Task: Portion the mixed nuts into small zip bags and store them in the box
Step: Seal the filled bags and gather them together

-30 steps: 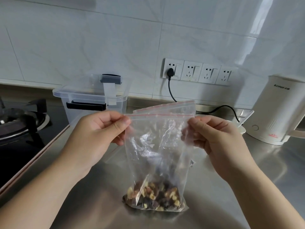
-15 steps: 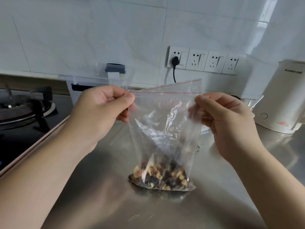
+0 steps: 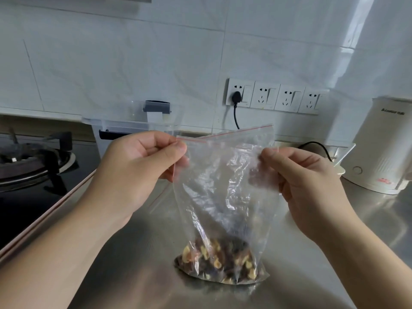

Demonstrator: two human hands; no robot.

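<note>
**A:** From the head camera, why is the zip bag (image 3: 225,197) held up like that?

**B:** Both hands have it by the top corners. The left hand (image 3: 142,168) pinches the left corner between thumb and forefinger, and the right hand (image 3: 305,181) pinches the right edge a little lower. The bag hangs upright, so the mixed nuts (image 3: 220,259) sink to the bottom, which rests on the steel bench (image 3: 138,253). I judge that keeps the seal clear of nuts.

**A:** Is the seal closed?

**B:** Not on the right. The back lip with its red line (image 3: 243,131) rises apart from the front one. Near the left grip the two lips meet. My guess is the step in hand is pressing the strip shut.

**A:** Where do the nuts lie relative to each grip?

**B:** Well below both, and between them. Neither hand touches the nuts; both grasp only plastic at the top.

**A:** And the box?

**B:** The clear box (image 3: 133,128) stands behind the left hand, near the wall, partly hidden. I cannot tell whether any bags are inside. A stove (image 3: 33,161) lies to the left and a white kettle (image 3: 383,148) to the right.
</note>
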